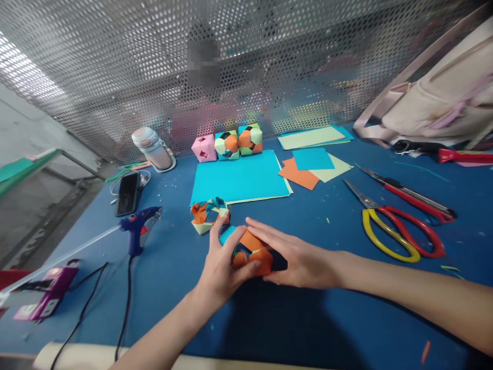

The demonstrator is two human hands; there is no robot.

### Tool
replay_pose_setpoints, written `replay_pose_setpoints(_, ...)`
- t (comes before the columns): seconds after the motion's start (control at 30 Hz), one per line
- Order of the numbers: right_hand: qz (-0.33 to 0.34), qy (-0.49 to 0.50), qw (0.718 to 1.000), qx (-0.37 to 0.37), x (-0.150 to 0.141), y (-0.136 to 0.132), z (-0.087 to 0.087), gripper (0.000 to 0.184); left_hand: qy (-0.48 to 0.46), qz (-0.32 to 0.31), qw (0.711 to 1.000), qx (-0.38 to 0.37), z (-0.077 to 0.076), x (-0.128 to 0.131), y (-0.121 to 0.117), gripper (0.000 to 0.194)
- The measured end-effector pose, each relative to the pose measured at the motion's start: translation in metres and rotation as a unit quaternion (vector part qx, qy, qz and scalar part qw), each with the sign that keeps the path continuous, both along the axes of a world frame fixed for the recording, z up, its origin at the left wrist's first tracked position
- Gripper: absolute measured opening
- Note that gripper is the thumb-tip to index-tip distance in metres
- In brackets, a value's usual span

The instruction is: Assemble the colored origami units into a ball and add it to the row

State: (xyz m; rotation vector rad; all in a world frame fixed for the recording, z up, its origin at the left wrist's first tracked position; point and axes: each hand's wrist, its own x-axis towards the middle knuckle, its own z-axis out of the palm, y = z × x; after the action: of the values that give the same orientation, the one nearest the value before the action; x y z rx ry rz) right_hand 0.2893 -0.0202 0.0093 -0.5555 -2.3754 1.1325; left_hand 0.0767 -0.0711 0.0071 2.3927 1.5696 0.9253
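Both hands hold one folded-paper ball (252, 249) in orange and blue, low over the front middle of the table. My left hand (221, 259) grips its left side, with the thumb along the near face. On the right side, my right hand (295, 254) has its fingers over the top and its thumb below. Parts of the ball are hidden behind the fingers. Just beyond my left fingers lies a second folded-paper piece (208, 216) in orange, cream and teal, open in the middle.
Blue paper sheets (239, 177) lie behind, with finished paper balls (227, 145) beyond them. Scissors (389, 226) and a red box cutter (412, 195) are at right. On the left are a glue gun (134, 228), a phone (128, 193), a bottle (154, 149) and a purple power strip (54, 293).
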Motion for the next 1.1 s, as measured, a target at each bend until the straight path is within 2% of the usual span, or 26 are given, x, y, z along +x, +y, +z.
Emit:
replay_pose_setpoints(0.3,0.008,0.048,0.999,0.013,0.0,0.0,-0.007,0.094,-0.04,0.02,0.995,-0.09,0.009,0.002,-0.004,0.046)
replay_pose_setpoints(0.5,-0.008,0.09,0.993,0.073,-0.003,-0.003,-0.015,0.089,-0.079,0.038,0.994,-0.069,0.013,0.001,-0.006,0.042)
replay_pose_setpoints(0.57,-0.011,0.09,0.993,0.072,-0.004,-0.004,-0.017,0.087,-0.087,0.055,0.992,-0.076,0.013,0.002,-0.006,0.041)
replay_pose_setpoints(0.7,-0.012,0.084,0.995,0.057,-0.005,-0.005,-0.018,0.087,-0.102,0.107,0.976,-0.159,0.017,0.002,-0.007,0.038)
replay_pose_setpoints(0.77,-0.013,0.081,0.996,0.043,-0.005,-0.003,-0.018,0.087,-0.113,0.102,0.972,-0.177,0.02,0.001,-0.005,0.037)
replay_pose_setpoints(0.83,-0.021,0.079,0.996,0.021,-0.004,-0.002,-0.017,0.085,-0.113,0.073,0.975,-0.176,0.022,-0.002,-0.003,0.036)
replay_pose_setpoints(0.9,-0.033,0.079,0.996,-0.002,-0.004,0.0,-0.017,0.082,-0.098,0.03,0.977,-0.185,0.025,-0.006,-0.001,0.043)
replay_pose_setpoints(1.03,-0.044,0.081,0.995,-0.031,-0.005,0.002,-0.017,0.081,-0.052,-0.036,0.966,-0.249,0.034,-0.014,-0.002,0.091)
replay_pose_setpoints(1.1,-0.038,0.086,0.995,-0.031,-0.004,0.003,-0.018,0.082,-0.037,-0.045,0.96,-0.274,0.038,-0.017,-0.003,0.099)
